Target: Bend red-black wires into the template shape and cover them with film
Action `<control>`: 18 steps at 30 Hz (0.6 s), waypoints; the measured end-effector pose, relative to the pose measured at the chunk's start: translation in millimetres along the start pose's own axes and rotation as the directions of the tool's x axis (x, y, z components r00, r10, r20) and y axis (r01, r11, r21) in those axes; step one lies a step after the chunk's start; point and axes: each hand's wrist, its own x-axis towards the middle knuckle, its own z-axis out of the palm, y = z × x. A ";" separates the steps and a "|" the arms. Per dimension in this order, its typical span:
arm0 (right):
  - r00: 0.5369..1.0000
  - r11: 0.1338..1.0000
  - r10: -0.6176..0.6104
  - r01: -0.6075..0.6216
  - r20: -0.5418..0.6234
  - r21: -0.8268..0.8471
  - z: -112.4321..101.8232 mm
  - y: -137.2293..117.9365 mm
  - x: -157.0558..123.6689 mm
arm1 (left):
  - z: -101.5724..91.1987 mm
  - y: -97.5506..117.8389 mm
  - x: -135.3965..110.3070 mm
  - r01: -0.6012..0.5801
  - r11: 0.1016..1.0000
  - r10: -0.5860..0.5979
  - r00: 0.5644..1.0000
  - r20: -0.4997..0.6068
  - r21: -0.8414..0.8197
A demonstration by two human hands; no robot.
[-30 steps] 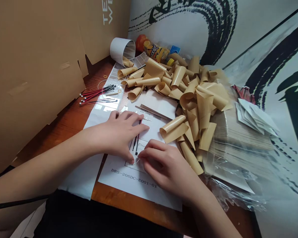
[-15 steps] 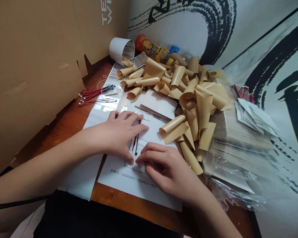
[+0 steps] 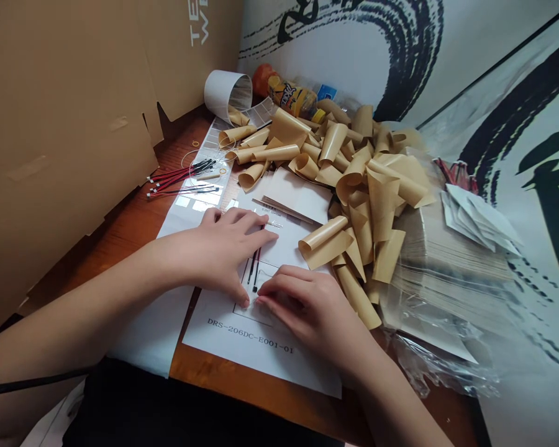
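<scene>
My left hand [image 3: 218, 251] lies flat with fingers spread on a white printed sheet [image 3: 242, 338], pressing down a thin red-and-black wire pair [image 3: 255, 268]. My right hand [image 3: 302, 307] rests beside it with fingers curled, its fingertips pinched at the wires' lower end; what they hold is too small to make out. The sheet carries the print DRS-206DC-E001-01. More red and black wires [image 3: 181, 177] lie in a bundle at the far left on a white label sheet [image 3: 186, 208].
A heap of curled tan paper backings [image 3: 354, 180] covers the middle and right. A plastic-wrapped stack of sheets [image 3: 447, 273] sits at right, a white label roll [image 3: 227, 93] and a drink bottle [image 3: 293, 99] at the back. Cardboard [image 3: 65, 136] walls the left.
My right hand's fingertips have shifted slightly along the wires' lower end. My left hand has stayed pressed on the wires.
</scene>
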 end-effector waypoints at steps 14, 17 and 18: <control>0.998 0.996 0.052 -0.049 0.036 -0.069 0.7 -1.9 0.5 | -1.9 5.5 -1.3 0.015 1.000 -0.016 1.000 0.024 0.026; 0.997 0.996 0.049 -0.045 0.051 -0.072 1.9 -1.0 0.6 | -1.6 6.7 -1.1 0.019 0.999 -0.019 1.000 0.021 0.028; 0.997 0.996 0.050 -0.046 0.055 -0.071 2.1 -1.1 0.6 | -1.6 6.8 -1.0 0.019 0.999 -0.019 1.000 0.021 0.029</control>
